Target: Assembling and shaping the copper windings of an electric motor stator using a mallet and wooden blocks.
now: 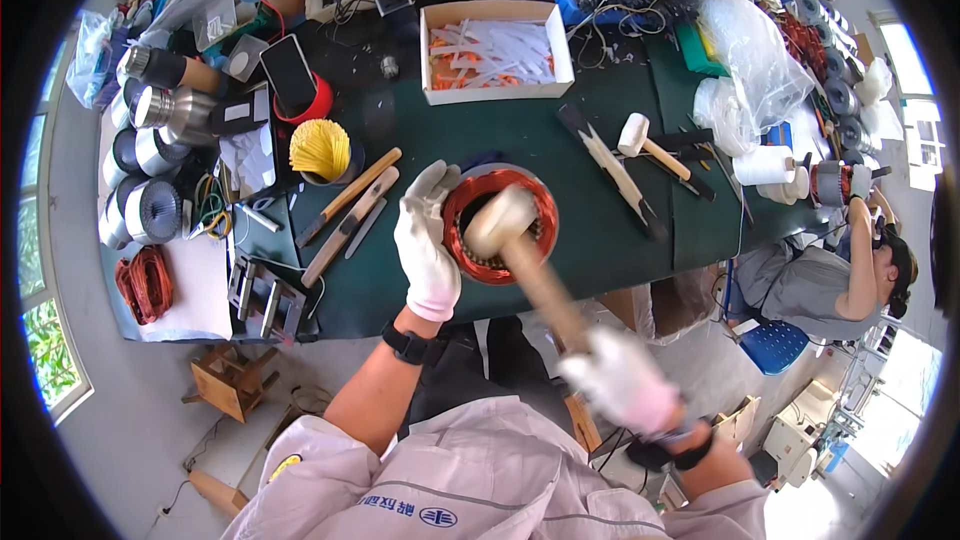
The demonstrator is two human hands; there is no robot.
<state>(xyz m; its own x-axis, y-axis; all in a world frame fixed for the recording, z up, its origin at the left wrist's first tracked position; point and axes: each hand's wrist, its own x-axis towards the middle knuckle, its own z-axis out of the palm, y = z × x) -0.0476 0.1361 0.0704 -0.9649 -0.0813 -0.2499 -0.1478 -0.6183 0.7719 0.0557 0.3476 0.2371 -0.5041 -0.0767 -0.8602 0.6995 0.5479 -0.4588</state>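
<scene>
A motor stator (540, 202) with a ring of red-brown copper windings rests on the dark green table before me. My left hand (427, 245), in a white glove, lies along the stator's left side with its fingers stretched out. Closed round the wooden handle of a pale-headed mallet (545, 290) is my gloved right hand (620, 380), smeared by motion. The mallet's blurred head covers part of the stator's centre; whether it touches the windings, I cannot tell.
Wooden-handled tools (345, 225) and a cup of yellow sleeving (320, 150) lie left. An open box of white strips (497, 90) stands behind the stator. Another mallet (655, 148) and wooden sticks (612, 168) are to the right. A co-worker (830, 285) sits at far right.
</scene>
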